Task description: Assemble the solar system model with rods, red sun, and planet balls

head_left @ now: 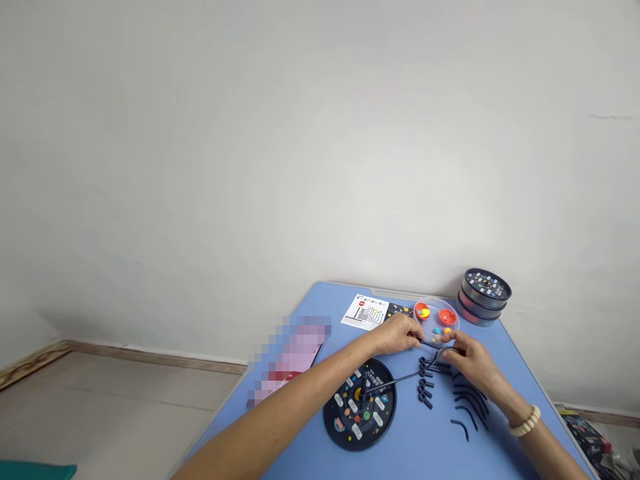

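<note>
My left hand (399, 333) pinches one end of a thin black rod (431, 344). My right hand (466, 359), with a beaded bracelet (526, 422) at the wrist, closes on its other end, above the table. Left of and below the hands lies a round black base (360, 433) printed with planets. From its middle a long dark rod (403, 379) reaches out toward my right hand. Short black connector pieces (425, 393) lie in a column below the hands. Several curved black rods (468, 415) are spread under and beside my right wrist.
On the blue table (410, 453), a clear round tray (434, 307) holds orange half-shells and small coloured balls. An instruction sheet (365, 313) lies left of it. Stacked round containers (483, 297) stand at the back right. A pink item (303, 347), partly pixelated, lies at the left edge.
</note>
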`<state>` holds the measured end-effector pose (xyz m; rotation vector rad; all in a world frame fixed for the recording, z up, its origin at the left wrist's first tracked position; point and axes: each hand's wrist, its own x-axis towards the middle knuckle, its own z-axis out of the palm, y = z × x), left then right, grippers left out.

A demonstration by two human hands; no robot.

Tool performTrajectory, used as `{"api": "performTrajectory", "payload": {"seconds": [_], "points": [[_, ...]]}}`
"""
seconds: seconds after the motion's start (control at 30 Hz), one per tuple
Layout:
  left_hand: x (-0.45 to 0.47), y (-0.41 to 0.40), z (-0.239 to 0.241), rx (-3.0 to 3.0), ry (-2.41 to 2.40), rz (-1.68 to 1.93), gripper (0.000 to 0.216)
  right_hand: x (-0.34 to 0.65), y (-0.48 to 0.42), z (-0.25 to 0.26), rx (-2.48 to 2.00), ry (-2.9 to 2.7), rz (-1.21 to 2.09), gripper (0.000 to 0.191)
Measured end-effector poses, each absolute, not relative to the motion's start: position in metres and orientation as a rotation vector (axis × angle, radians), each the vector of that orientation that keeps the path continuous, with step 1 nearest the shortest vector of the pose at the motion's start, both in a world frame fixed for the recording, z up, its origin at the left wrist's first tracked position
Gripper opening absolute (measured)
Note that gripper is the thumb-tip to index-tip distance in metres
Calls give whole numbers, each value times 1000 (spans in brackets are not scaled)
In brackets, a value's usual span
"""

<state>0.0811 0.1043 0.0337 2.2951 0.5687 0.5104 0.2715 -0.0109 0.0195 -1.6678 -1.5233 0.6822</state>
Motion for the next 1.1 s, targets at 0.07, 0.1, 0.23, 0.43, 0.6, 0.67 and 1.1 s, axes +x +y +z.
{"api": "performTrajectory", "payload": {"seconds": [0.07, 0.1, 0.23, 0.43, 0.6, 0.67, 1.1], "points": [[75, 105, 39, 2219, 644, 560, 16, 277, -21, 34, -1629, -1520, 743, 35], [71, 105, 42, 2177, 687, 592, 15, 279, -28, 42, -1603, -1517, 783, 40], [45, 95, 61, 2012, 828, 729, 12, 280, -53, 66, -1621, -1267, 808, 43], [-1, 50, 89, 1897, 872, 765, 7, 245, -74, 70, -1556, -1268, 617, 43], [-23, 20, 97, 1871, 930, 685, 4, 205, -76, 66, -1343, -1261, 704, 36], [-26, 15, 98, 1875, 955, 667, 4, 189, -73, 64, -1241, -1229, 700, 33], [-11, 4, 97, 1807, 673, 797, 23, 143, -53, 59, -1042, -1275, 384, 15]]}}
